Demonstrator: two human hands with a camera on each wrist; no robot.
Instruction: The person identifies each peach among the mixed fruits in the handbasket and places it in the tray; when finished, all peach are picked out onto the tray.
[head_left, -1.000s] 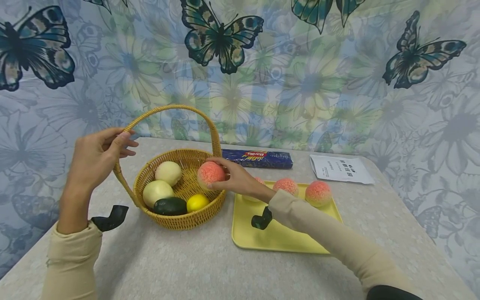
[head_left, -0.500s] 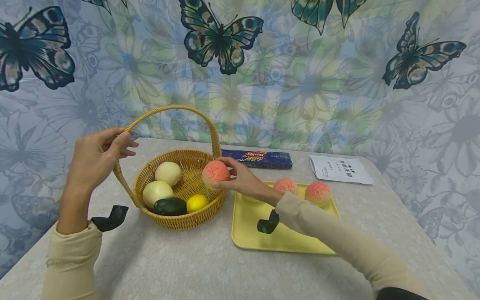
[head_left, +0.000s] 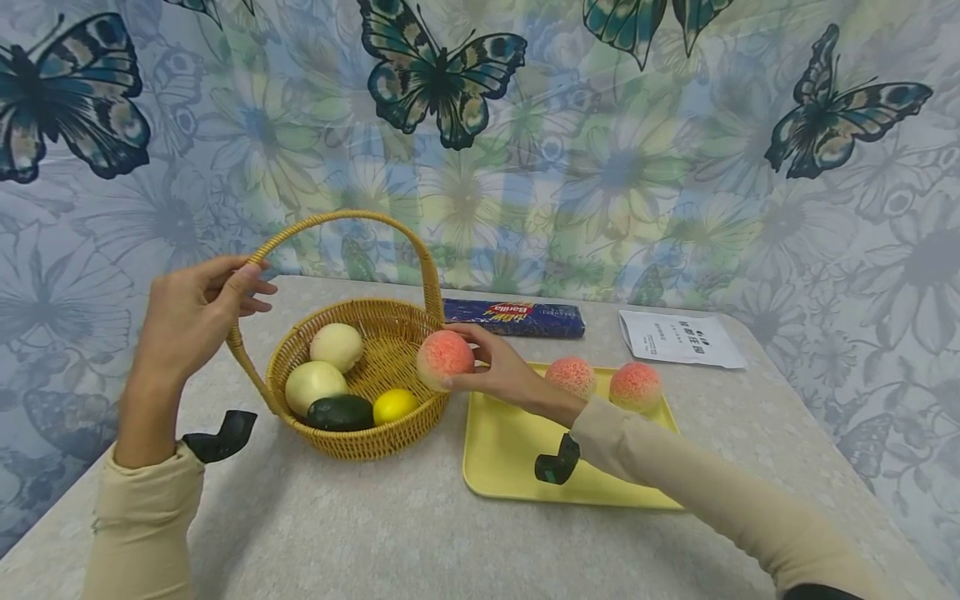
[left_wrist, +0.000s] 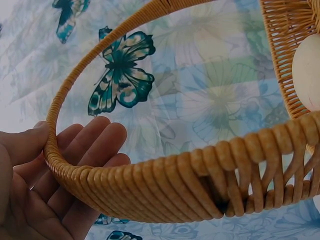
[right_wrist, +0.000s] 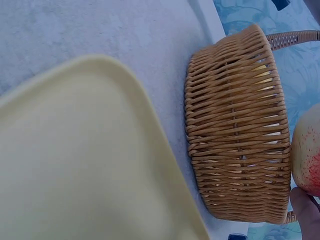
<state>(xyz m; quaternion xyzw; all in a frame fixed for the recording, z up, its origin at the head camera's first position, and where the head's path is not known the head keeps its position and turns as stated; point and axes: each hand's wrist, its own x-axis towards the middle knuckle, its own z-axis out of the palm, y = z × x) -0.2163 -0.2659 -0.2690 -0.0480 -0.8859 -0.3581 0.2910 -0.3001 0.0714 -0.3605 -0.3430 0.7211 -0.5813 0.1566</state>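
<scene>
In the head view a wicker basket with a tall hooped handle stands at centre left. My left hand holds the handle's left side, thumb on one side and fingers behind, as the left wrist view also shows. A pink-and-cream peach is in my right hand, pinched between thumb and fingers at the basket's right rim. Inside the basket lie two pale round fruits, one at the back and one nearer, a dark green avocado-like fruit and a yellow lemon.
Right of the basket lies a yellow tray, carrying a peach and another peach; my right forearm covers part of it. Behind are a blue Barilla pasta box and a white packet. A butterfly-print cloth hangs behind.
My right hand has carried the peach rightward from over the basket's inside to its right rim. The left hand and the basket have stayed in place.
</scene>
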